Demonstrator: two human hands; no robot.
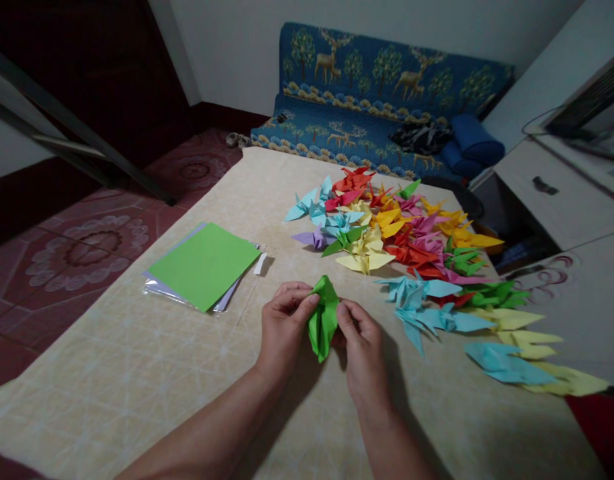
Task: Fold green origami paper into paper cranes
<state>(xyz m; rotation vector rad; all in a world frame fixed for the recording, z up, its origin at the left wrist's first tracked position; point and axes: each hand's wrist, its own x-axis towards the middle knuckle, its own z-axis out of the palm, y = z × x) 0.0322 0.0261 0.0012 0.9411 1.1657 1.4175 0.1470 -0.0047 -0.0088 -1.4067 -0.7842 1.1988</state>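
Note:
Between my two hands is a folded green origami paper [325, 320], held upright above the near middle of the table. My left hand [285, 327] pinches its left edge, with the thumb on the front face and the fingers curled behind. On the other edge, my right hand [361, 350] is closed, its thumb and fingers gripping the paper. To the left lies a stack of square paper with a green sheet [205, 265] on top, partly on clear plastic wrapping. Many folded paper cranes [407, 243] in several colours are heaped to the right and beyond my hands.
The pale cloth-covered table [137, 380] spans the foreground. A small white paper strip [260, 264] lies beside the stack. Behind the table stands a blue bench with a deer pattern [347, 93]. A white cabinet [561, 200] is at right, a metal ladder [81, 127] at left.

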